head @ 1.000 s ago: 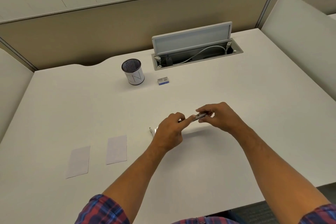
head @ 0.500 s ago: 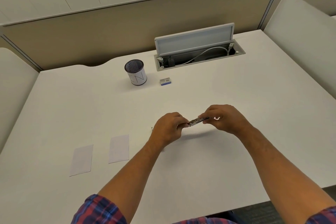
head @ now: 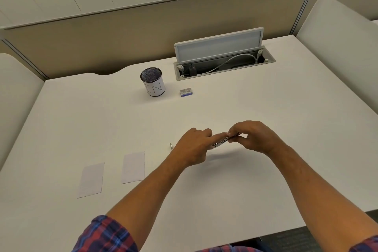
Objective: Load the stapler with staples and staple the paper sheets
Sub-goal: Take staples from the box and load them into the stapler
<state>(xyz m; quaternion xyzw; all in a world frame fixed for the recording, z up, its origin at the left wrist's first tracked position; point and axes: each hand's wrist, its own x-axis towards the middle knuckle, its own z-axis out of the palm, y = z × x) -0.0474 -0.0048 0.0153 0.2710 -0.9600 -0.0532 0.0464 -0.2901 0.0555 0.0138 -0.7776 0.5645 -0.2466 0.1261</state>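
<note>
Both hands, left hand [head: 193, 145] and right hand [head: 254, 136], fingers pinching stapler [head: 224, 141] (mostly hidden) above desk [head: 245, 180].

Two paper sheets [head: 91, 180] [head: 133, 167], one stapler [head: 222, 141], one staple box [head: 186, 92], one mesh pen cup [head: 153, 82], one small metal piece [head: 170, 146], two hands [head: 192, 146] [head: 255, 137], one counter [head: 266, 112].
</note>
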